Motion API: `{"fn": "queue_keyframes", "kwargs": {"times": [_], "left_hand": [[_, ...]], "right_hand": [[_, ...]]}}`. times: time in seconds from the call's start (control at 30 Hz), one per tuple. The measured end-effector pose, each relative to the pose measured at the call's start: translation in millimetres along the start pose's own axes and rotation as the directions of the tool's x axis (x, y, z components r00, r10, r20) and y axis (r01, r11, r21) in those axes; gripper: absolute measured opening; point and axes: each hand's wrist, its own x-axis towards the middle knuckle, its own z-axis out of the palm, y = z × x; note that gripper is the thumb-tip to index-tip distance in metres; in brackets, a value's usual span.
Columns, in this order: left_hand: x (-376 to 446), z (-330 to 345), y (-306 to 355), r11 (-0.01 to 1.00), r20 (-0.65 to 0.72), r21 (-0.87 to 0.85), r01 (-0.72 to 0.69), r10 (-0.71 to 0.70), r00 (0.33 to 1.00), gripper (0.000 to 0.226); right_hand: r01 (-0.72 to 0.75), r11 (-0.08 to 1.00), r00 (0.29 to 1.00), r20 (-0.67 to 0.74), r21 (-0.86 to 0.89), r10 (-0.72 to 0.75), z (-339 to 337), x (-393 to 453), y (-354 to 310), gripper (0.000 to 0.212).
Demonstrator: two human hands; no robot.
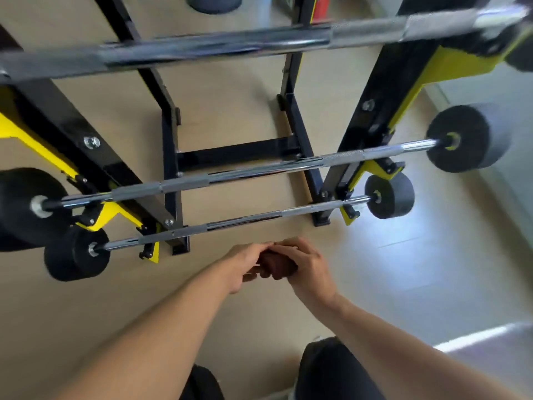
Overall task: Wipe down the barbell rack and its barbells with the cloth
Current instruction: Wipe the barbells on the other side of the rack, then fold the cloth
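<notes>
Head view: both hands' fingers (300, 249) clutch brown cloth (277, 265), just clear of lowest barbell (230, 225).

Both forearms (161, 327) are bare with no sleeves, and the legs (331, 370) wear black trousers.

Black, yellow and chrome over a tan floor.

The black steel rack frame (95, 151) carries bright yellow brackets (461, 64); silvery chrome bars (239, 174) show cross-hatched knurled bands and end in matte black round weights (389, 196); a dark reddish-brown cloth (278, 265).
</notes>
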Motion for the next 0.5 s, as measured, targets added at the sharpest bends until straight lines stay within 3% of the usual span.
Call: {"fn": "queue_keyframes", "kwargs": {"times": [0.07,0.2,0.3,0.37,0.5], "left_hand": [[-33,8,20,0.991,-0.035,0.032,-0.131,0.133,0.991,0.017],[-100,15,60,0.884,-0.009,0.256,-0.392,0.408,0.913,0.022],[-156,12,90,0.814,0.182,0.330,-0.479,0.443,0.878,0.021],[-184,12,106,0.770,0.278,0.370,-0.519,0.441,0.853,0.021],[-234,10,149,0.671,0.426,0.415,-0.615,0.454,0.783,0.013]], "right_hand": [[-0.078,0.996,0.997,0.020,0.038,0.078,-35,-11,-26,0.053],[-0.194,0.981,0.956,0.228,0.010,0.187,-101,-26,-69,0.084],[-0.307,0.950,0.946,0.129,0.058,0.298,-155,-30,-108,0.094],[-0.281,0.958,0.960,0.013,0.060,0.281,-181,-25,-124,0.094],[-0.288,0.957,0.957,0.055,0.033,0.286,-230,0,-154,0.081]]}}
